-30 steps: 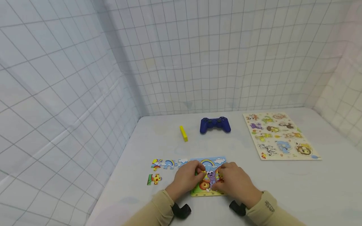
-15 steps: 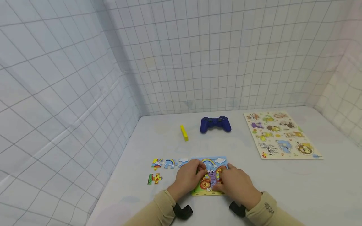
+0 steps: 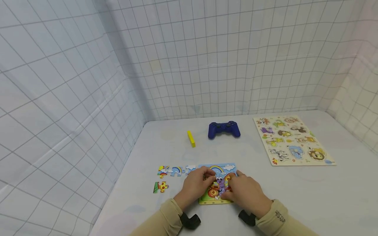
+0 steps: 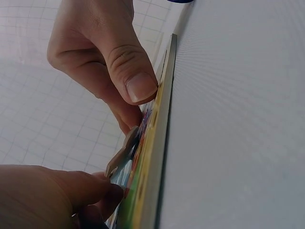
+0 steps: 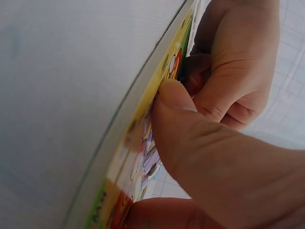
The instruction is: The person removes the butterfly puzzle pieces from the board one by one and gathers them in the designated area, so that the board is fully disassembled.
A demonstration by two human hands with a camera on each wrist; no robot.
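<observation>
A jigsaw puzzle board [image 3: 218, 202] with a purple cartoon figure, snail and rainbow lies flat before the person. Over its left half, the left hand [image 3: 193, 186] pinches a puzzle piece [image 4: 121, 152], seen tilted and nearly edge-on in the left wrist view. That piece slants close over the printed surface; its picture side is mostly hidden. The right hand [image 3: 247, 193] rests on the board's right part, fingers spread apart. Its thumb [image 5: 174, 112] touches the front border, and another finger [image 5: 167, 213] lies along the picture. The palm covers part of the board's right side.
Left of the board lie loose puzzle pieces: a rainbow piece [image 3: 177, 171], a red-and-yellow one [image 3: 163, 171], a cloud piece [image 3: 190, 168] and a green-yellow one [image 3: 160, 187]. Farther back are a yellow block [image 3: 191, 139], a blue game controller [image 3: 223, 128] and an animal peg puzzle [image 3: 290, 157].
A finger of the right hand now reaches out past the board's right edge. The left hand keeps its place, while the piece at its fingertips has tilted slightly.
</observation>
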